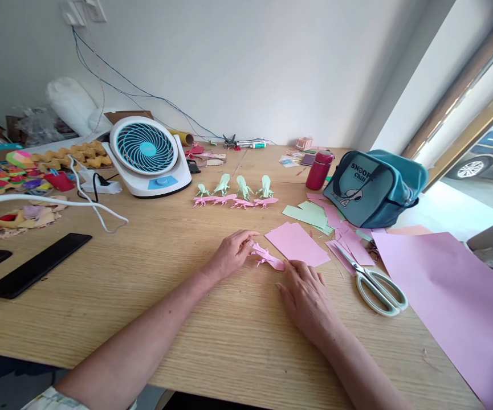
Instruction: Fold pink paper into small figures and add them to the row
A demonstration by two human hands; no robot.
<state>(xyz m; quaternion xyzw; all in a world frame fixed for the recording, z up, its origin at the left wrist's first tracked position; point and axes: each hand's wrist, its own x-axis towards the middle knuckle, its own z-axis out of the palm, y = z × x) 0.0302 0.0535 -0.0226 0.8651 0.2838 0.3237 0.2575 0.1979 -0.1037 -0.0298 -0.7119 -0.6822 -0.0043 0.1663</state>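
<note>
A folded pink paper insect (267, 257) with thin legs sits on the wooden table between my hands. The fingers of my left hand (232, 251) are pinched together at its front end. My right hand (308, 290) rests low on the table with the thumb apart, its fingertips at the insect's flat tail end. Just behind lies a small stack of pink paper sheets (297, 244). Farther back, several finished pink paper insects (241, 203) stand in a row, with green paper insects (243, 187) behind them.
White-handled scissors (381, 291) lie right of my right hand, near paper scraps (310, 215) and a large pink sheet (451, 296). A teal bag (366, 188) and red bottle (319, 171) stand behind. A fan (147, 154), white cable (49, 198) and black flat bar (39, 265) are left.
</note>
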